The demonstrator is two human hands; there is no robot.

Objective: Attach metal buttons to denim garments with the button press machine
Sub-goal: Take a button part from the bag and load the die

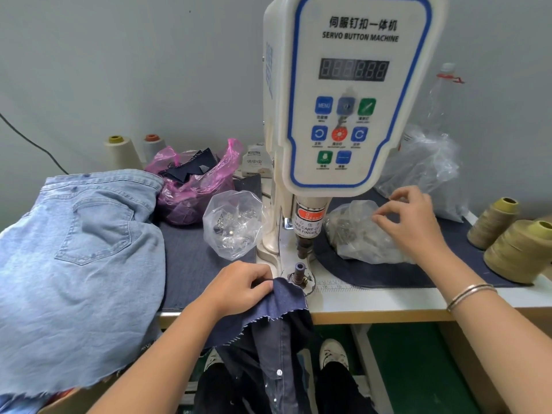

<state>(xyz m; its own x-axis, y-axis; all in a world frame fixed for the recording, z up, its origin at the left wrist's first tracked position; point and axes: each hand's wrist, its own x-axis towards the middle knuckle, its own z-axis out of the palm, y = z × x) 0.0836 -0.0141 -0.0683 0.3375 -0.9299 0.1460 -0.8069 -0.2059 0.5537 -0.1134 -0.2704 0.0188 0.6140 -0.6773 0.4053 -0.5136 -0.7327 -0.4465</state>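
Scene was lit evenly w/ soft, bright light; shadows were kept faint. Wide-angle bending was seen at edges. Slight softness was noted throughout.

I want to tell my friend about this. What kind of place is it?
Probably a clothes workshop. There is a button machine, jeans on the table, and big thread spools.

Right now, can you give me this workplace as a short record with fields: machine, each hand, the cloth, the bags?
machine: button press, display dark
left hand: pinches dark denim piece beside the lower die
right hand: fingers curled at clear bag of metal parts, right of press
other bags: clear bag and pink bag, left of press
light jeans: lying at far left
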